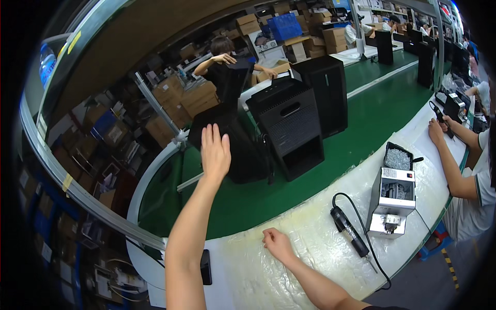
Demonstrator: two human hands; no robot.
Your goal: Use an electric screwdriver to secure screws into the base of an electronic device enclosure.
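readable text: none | silver machine [376,199]: print [388,173] too small | blue bottle [47,64]: label blurred

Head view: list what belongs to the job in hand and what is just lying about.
Likely part of the job:
- leftmost black case, nearest the left hand
- middle black case
- corded screwdriver, set down
- silver metal box

Apparently just lying about:
- black phone
- plastic bottle
- blue crate
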